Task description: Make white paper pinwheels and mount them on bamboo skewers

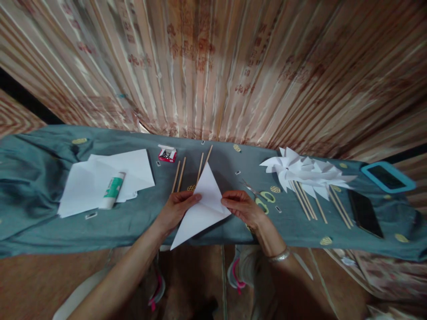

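Observation:
A white sheet of paper folded into a triangle (203, 209) lies on the blue-grey cloth (140, 222), its lower corner hanging over the front edge. My left hand (176, 208) presses on the paper's left side, fingers closed on its edge. On the right side, my right hand (242, 206) pinches the paper with fingers bent. Several wooden sticks (182, 173) lie just behind the paper. Scissors with green handles (263, 199) lie right beside my right hand.
A stack of white paper (100, 175) with a glue stick (112, 191) lies at the left. A small red box of pins (167, 154) stands behind. Finished white paper pinwheels on sticks (308, 178) lie at the right, with a black phone (365, 213) and a blue-cased tablet (387, 176).

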### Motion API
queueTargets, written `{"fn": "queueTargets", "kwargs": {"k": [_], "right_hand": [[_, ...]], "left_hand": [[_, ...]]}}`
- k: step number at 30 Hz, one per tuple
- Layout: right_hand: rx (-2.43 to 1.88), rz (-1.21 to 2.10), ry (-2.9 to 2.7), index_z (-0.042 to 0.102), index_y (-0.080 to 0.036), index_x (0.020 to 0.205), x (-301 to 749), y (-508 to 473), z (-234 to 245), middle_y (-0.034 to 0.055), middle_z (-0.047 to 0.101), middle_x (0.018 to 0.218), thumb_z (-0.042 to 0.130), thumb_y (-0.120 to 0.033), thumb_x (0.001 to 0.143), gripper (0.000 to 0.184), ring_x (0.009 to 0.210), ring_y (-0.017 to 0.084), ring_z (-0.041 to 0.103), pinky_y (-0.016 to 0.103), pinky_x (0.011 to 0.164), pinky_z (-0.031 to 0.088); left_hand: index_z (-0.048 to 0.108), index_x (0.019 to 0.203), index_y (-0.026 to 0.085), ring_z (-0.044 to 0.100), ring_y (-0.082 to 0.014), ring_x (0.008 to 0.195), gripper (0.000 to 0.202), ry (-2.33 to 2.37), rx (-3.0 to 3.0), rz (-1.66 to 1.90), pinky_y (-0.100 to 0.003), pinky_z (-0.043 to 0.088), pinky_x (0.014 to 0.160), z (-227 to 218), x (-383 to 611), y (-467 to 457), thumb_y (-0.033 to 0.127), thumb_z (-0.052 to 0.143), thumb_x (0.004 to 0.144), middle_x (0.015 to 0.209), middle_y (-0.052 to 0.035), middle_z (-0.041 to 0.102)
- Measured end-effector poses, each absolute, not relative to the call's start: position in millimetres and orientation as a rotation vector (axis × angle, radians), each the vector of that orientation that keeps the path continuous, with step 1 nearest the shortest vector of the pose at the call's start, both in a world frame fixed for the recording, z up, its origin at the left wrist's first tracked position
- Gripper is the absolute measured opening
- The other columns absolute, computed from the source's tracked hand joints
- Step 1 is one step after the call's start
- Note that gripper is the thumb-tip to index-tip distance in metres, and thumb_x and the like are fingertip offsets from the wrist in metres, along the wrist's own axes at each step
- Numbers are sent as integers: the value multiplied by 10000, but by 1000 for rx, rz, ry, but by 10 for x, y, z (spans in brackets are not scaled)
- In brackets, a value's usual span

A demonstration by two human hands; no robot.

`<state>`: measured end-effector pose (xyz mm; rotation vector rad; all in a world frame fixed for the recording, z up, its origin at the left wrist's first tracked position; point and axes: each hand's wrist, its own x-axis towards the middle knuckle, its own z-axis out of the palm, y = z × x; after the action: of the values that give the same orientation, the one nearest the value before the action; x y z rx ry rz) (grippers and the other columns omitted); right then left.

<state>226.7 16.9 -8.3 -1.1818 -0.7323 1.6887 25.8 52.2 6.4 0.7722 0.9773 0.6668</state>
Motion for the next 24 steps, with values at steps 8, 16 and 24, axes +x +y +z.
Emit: {"fn": "queueTargets", "kwargs": {"k": [8, 16, 24], "right_hand": [[-1081, 1769, -734, 744, -170, 811, 2250, 131, -48, 33, 721, 733, 851, -419, 573, 361, 637, 120, 648, 207, 543, 471], [-1060, 1758, -771, 749, -179, 744, 2090, 126, -74, 25, 738, 701, 865, -364, 553, 290, 616, 109, 659, 195, 550, 480], [-1073, 1727, -772, 752, -174, 721, 2069, 132, -53, 7, 721, 631, 877, -355, 524, 294, 572, 98, 649, 191, 538, 483]], "left_hand": [[670, 651, 140, 520, -98, 422, 408, 1088, 765, 826, -193, 344, 402, 67, 208, 567, 483, 838, 509, 515, 7, 626], [652, 638, 145, 507, -99, 416, 396, 1100, 751, 897, -202, 336, 400, 50, 252, 558, 487, 826, 540, 500, 16, 603], [628, 619, 147, 507, -95, 404, 420, 1072, 669, 868, -197, 352, 391, 57, 329, 523, 481, 846, 489, 493, 12, 614]]}}
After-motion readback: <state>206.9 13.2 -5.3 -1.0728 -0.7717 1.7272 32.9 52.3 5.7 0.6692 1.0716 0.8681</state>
